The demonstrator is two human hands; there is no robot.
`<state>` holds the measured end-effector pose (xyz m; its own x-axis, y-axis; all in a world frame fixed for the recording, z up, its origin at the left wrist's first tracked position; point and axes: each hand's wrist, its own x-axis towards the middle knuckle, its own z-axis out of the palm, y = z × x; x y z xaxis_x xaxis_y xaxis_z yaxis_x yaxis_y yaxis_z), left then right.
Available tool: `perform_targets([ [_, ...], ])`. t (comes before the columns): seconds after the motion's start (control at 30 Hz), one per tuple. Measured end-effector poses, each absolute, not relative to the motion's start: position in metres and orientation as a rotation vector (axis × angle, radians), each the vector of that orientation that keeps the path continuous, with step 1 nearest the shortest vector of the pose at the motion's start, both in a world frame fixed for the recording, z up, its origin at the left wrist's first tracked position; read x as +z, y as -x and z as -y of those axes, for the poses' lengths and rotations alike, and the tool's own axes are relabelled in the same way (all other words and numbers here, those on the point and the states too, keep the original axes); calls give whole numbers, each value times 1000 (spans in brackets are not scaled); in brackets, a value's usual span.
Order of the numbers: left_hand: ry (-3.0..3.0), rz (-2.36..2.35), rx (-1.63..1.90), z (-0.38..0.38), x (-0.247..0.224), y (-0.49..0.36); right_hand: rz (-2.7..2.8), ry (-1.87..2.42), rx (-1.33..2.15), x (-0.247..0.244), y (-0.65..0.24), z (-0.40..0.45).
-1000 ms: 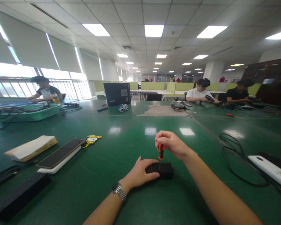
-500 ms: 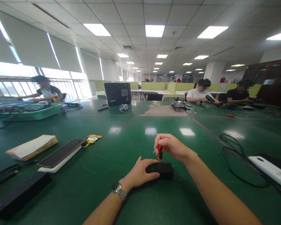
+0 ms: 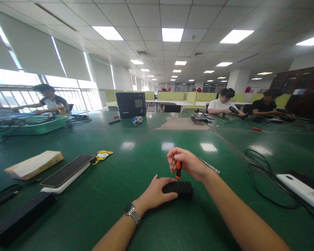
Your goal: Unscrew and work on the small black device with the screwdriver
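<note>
My left hand (image 3: 159,191) grips a small black box (image 3: 185,190) lying on the green table (image 3: 99,195), thumb on the near side and fingers over the far side. An orange and black screwdriver (image 3: 178,169) stands upright on the box, its thin shaft reaching down to the top face. Around its handle curl the fingers of my right hand (image 3: 184,162), raised above the box. Where the tip meets the box is too small to make out.
To the left lie a phone (image 3: 68,170) on a white case, a paper packet (image 3: 35,164) and a long black bar (image 3: 23,216). A black cable (image 3: 261,167) and a white device (image 3: 300,190) are at right. Co-workers sit farther off.
My right hand has shifted slightly left and its fingers have loosened and turned around the screwdriver handle. The left hand and the black box stay in place.
</note>
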<state>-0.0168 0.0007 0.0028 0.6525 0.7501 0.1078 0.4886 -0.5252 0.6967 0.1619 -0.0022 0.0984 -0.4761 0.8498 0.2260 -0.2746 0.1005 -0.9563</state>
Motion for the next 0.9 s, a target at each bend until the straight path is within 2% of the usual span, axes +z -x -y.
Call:
perform_targets([
  [0.5, -2235, -957, 528, -1, 2, 17, 1367, 601, 1521, 99, -165, 2],
  [0.7, -2225, -943, 540, -2, 1, 17, 1518, 545, 1611, 99, -166, 3],
  [0.9, -2221, -927, 549, -2, 0, 17, 1481, 630, 1466, 98, -167, 3],
])
